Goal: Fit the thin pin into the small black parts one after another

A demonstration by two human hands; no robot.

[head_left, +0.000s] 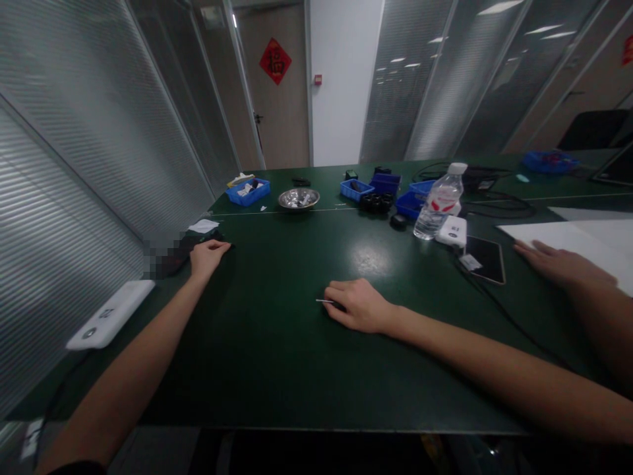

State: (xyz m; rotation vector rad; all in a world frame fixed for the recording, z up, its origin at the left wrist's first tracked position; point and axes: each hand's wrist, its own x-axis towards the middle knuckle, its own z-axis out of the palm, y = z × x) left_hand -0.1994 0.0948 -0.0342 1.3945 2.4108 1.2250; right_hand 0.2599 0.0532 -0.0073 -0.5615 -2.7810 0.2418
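Silvery, thin, straight rod between right fingers.

Green table, metal bowl, bottle, blue bins

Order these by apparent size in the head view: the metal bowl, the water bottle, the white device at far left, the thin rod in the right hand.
1. Water bottle and white device: too alike to rank, the device being nearer the camera
2. Metal bowl
3. Thin rod, its visible part
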